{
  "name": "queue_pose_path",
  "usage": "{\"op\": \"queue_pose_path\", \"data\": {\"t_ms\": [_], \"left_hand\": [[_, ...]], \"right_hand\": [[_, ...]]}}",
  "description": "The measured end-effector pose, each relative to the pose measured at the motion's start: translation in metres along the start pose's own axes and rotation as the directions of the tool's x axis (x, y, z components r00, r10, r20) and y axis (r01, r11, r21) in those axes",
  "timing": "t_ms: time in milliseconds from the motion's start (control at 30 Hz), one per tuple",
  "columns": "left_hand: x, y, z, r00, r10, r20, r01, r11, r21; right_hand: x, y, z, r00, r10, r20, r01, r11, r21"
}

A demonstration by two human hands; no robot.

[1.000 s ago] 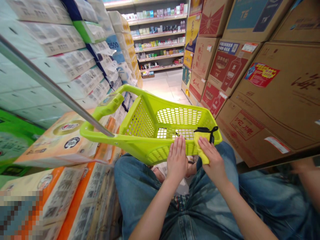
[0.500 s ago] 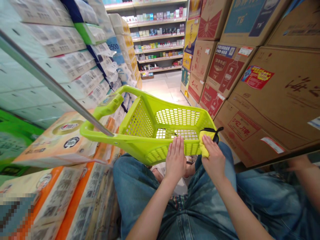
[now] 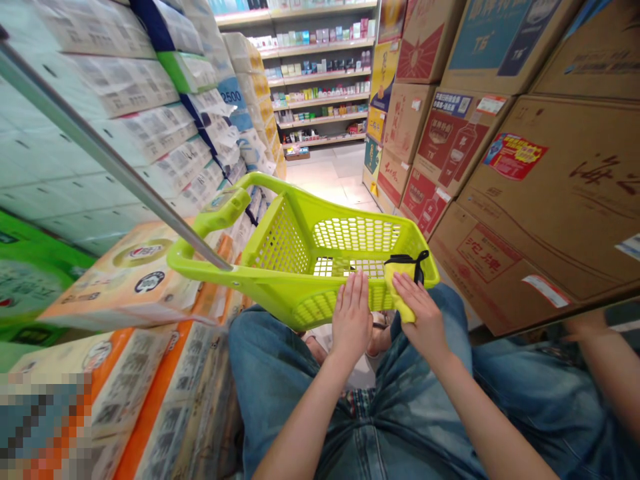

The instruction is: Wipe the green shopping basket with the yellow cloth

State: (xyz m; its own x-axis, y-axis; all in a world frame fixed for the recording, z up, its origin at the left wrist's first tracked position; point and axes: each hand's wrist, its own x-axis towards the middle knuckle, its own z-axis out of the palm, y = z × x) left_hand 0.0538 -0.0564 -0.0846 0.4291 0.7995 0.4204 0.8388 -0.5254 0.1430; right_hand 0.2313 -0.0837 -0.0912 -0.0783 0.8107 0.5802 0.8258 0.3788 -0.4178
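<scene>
A lime-green plastic shopping basket (image 3: 280, 287) with perforated walls lies across in front of my knees, its looped handle end to the left. A grey metal pole (image 3: 115, 160) rises from that end toward the upper left. My left hand (image 3: 351, 313) rests on the basket's near rim with fingers stretched out flat. In my right hand (image 3: 423, 319) is a yellow cloth with black edging (image 3: 400, 270), pressed against the near rim close to the basket's right end. Part of the cloth hangs down outside the wall.
Wrapped tissue packs (image 3: 145, 127) are stacked high on the left, with orange and white packs (image 3: 130, 267) lower down. Cardboard cartons (image 3: 550, 200) form a wall on the right. Product shelves (image 3: 320, 87) stand at the back beyond a tiled floor (image 3: 340, 173).
My right hand has slid the yellow cloth a little to the left along the near rim. My left hand stays flat in nearly the same place.
</scene>
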Motion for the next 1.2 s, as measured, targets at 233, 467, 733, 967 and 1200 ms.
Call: {"op": "queue_pose_path", "data": {"t_ms": [233, 467, 733, 967, 1200], "left_hand": [[0.000, 0.002, -0.002, 1.000, -0.012, -0.006, 0.012, 1.000, -0.006], [0.000, 0.000, 0.003, 1.000, -0.003, -0.013, 0.003, 1.000, 0.031], [-0.001, -0.001, 0.003, 1.000, 0.002, -0.017, -0.001, 0.999, 0.039], [0.000, 0.003, 0.001, 0.999, -0.038, 0.005, 0.038, 0.999, -0.022], [0.001, 0.003, -0.001, 0.999, -0.036, 0.025, 0.035, 0.999, 0.017]], "right_hand": [[-0.018, 0.035, -0.012, 0.981, 0.120, -0.155, -0.123, 0.992, -0.011], [0.007, -0.022, 0.022, 0.988, 0.096, -0.116, -0.104, 0.993, -0.057], [0.016, -0.035, 0.023, 0.999, -0.050, 0.017, 0.050, 0.999, 0.011], [-0.016, 0.027, -0.012, 0.992, 0.085, -0.095, -0.084, 0.996, 0.012], [-0.019, 0.032, -0.013, 0.959, 0.201, -0.198, -0.213, 0.976, -0.042]]}}
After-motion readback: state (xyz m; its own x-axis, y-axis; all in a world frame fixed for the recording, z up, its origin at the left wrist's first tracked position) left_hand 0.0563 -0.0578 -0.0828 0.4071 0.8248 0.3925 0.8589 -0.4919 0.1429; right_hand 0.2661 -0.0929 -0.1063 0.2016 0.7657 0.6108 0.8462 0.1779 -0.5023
